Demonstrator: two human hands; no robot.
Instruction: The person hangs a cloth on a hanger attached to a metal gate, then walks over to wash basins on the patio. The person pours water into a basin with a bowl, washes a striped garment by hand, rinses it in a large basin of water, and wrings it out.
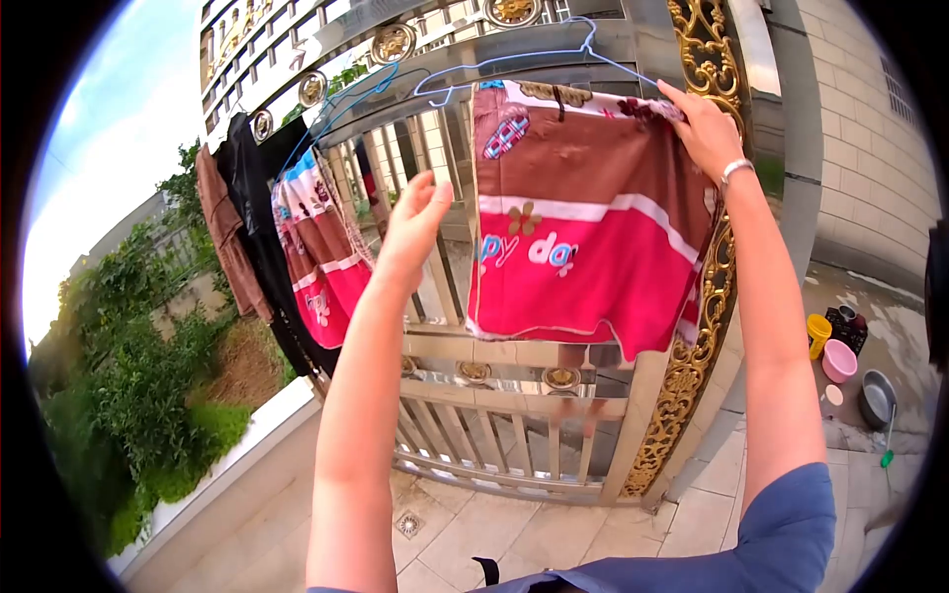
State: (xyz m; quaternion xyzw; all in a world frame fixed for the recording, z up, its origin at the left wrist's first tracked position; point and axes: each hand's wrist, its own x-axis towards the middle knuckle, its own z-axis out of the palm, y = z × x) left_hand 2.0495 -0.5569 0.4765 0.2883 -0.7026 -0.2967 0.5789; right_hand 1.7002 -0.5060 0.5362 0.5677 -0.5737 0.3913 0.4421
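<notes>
Pink-and-brown printed cloth (583, 183), off-centre on blue hanger (588, 47): possible slippage from uneven load. Right hand (704, 133): pinched on cloth's top corner. Left hand (417, 225): empty, thumb and fingers parted.

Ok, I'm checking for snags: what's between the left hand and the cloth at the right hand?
In the head view, nothing crosses the gap between the left hand and the cloth; the metal gate shows behind it.
</notes>
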